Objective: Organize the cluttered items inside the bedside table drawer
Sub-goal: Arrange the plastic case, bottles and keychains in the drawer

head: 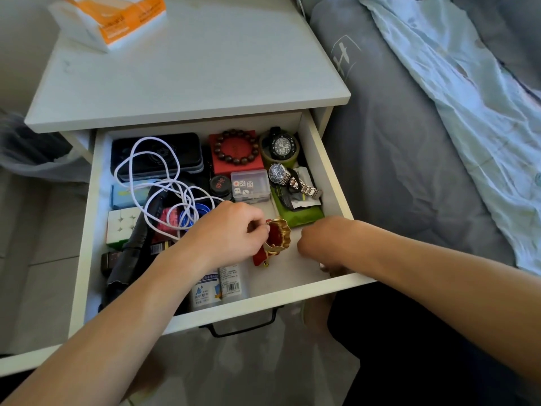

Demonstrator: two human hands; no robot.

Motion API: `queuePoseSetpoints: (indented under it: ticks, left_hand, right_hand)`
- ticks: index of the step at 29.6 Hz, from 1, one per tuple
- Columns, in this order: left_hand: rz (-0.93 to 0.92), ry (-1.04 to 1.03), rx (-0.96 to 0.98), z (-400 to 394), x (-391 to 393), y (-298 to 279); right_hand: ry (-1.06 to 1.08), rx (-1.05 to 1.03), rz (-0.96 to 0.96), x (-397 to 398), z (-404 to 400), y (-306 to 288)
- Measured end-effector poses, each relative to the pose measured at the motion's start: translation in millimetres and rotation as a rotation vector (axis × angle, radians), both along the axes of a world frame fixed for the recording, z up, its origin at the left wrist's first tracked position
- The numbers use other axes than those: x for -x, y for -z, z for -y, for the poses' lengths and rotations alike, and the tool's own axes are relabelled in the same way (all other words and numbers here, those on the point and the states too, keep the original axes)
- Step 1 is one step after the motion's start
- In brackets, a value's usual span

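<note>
With the left hand point(227, 230) pinching the red-and-gold pouch point(275, 240) and the right hand point(320, 244) curled, contents hidden, sorting seems midway; next probably needs placing the pouch neatly inside the drawer point(330, 168).

The desk point(187, 71) is matt white, the bracelet point(236, 150) glossy wood beads, the watch band point(304, 187) shiny metal, the dice box point(249, 186) clear plastic.

Single head-worn wide-angle view, facing forward and steeply down, close above the open drawer point(328, 159), bed point(409, 171) at right
</note>
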State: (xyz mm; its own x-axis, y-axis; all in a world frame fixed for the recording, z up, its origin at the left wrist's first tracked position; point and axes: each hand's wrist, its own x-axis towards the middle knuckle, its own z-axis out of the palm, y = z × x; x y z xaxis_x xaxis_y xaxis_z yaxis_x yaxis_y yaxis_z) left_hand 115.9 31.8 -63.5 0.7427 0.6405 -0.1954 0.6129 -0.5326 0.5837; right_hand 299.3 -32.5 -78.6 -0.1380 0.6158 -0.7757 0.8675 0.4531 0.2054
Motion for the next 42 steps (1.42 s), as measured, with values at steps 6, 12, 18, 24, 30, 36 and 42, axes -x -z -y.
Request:
queuePoseSetpoints:
  ticks: [6, 12, 18, 24, 30, 36, 42]
  left_hand:
    - [-0.007, 0.000, -0.005, -3.0, 1.6, 1.9]
    - [0.009, -0.002, -0.006, -3.9, 3.2, 3.0]
    - [0.016, -0.005, 0.005, -3.6, 2.8, 3.2]
    - [0.002, -0.008, -0.001, -4.3, 3.3, 5.4]
    - [0.007, -0.008, 0.017, -4.4, 3.9, 4.1]
    - [0.008, -0.018, 0.015, -3.9, 6.4, 2.1]
    - [0.012, -0.012, 0.023, -4.9, 4.8, 3.0]
  right_hand:
    - [0.093, 0.016, -0.103, -7.6, -16.0, 5.9]
    - [0.257, -0.111, -0.306, -13.1, -21.0, 13.3]
    - [0.202, -0.216, -0.244, -8.9, -6.4, 13.3]
    - [0.233, -0.214, -0.228, -4.1, -9.0, 14.7]
    - [0.305, -0.177, -0.236, -1.5, -5.2, 15.1]
    - [0.420, -0.274, -0.482, -6.8, -8.3, 10.9]
    - [0.288, -0.299, -0.385, 0.6, -13.4, 13.1]
